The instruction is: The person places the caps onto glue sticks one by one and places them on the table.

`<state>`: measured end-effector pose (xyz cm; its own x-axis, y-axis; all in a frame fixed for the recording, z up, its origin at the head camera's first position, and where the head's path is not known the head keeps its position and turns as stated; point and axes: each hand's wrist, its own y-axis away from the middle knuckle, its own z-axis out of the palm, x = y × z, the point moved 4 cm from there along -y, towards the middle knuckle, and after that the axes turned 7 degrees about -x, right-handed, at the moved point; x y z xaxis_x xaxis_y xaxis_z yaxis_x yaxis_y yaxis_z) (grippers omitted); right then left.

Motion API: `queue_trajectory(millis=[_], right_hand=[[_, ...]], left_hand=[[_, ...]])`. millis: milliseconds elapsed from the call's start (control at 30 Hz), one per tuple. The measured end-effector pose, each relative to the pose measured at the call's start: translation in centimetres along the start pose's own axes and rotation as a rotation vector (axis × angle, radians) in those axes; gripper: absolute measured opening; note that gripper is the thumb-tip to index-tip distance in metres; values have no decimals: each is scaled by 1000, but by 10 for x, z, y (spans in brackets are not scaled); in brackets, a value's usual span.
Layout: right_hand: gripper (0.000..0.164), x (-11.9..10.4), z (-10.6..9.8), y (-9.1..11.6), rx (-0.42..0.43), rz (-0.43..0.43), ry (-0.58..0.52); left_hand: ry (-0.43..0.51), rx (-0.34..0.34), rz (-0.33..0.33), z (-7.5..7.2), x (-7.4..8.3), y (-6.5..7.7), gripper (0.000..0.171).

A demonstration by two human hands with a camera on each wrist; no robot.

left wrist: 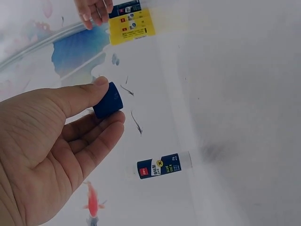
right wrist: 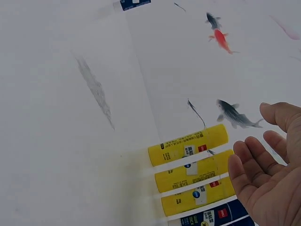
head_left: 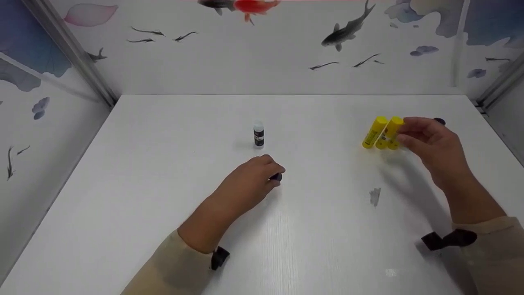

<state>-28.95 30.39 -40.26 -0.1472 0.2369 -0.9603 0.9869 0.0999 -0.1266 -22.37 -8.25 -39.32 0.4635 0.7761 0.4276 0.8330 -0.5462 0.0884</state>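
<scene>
My left hand [head_left: 251, 176] pinches a dark blue cap [left wrist: 109, 101] between thumb and fingers, above the table. Beyond it an uncapped glue stick [head_left: 258, 135] with a blue and white label stands upright, its clear top bare. Over at the right, my right hand [head_left: 440, 151] is beside a row of yellow glue sticks, its fingers loosely bent and holding nothing. The right wrist view shows three yellow glue sticks [right wrist: 188, 144] side by side, then dark blue glue sticks [right wrist: 211, 215] partly hidden by the fingers. Behind the right hand a dark round top [head_left: 439, 121] peeks out.
The white table [head_left: 163, 184] bears a grey smudge [head_left: 375, 196] right of centre. White panels [head_left: 262, 61] printed with fish and leaves enclose the back and sides, with a metal post [head_left: 73, 53] at the left corner.
</scene>
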Motion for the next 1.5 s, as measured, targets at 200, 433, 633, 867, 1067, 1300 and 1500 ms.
queue_trajectory(millis=[200, 433, 633, 867, 1067, 1300, 1500], right_hand=[[45, -6, 24, -8, -60, -65, 80], [42, -7, 47, -15, -153, -60, 17], [46, -8, 66, -20, -201, -22, 125], [49, -12, 85, -28, -221, 6, 191], [52, -14, 102, -31, -252, 29, 202], [54, -16, 121, -35, -288, 40, 195], [51, -18, 137, -39, -292, 35, 191]], left_hand=[[7, 2, -1, -1, -3, 2, 31], [21, 0, -5, -2, -6, 5, 30], [8, 10, -8, -5, -7, 8, 30], [19, 15, -20, -8, -6, 12, 31], [9, 16, -29, -8, -8, 14, 30], [7, 26, -15, -10, -10, 16, 29], [11, 33, -16, -12, -11, 19, 28]])
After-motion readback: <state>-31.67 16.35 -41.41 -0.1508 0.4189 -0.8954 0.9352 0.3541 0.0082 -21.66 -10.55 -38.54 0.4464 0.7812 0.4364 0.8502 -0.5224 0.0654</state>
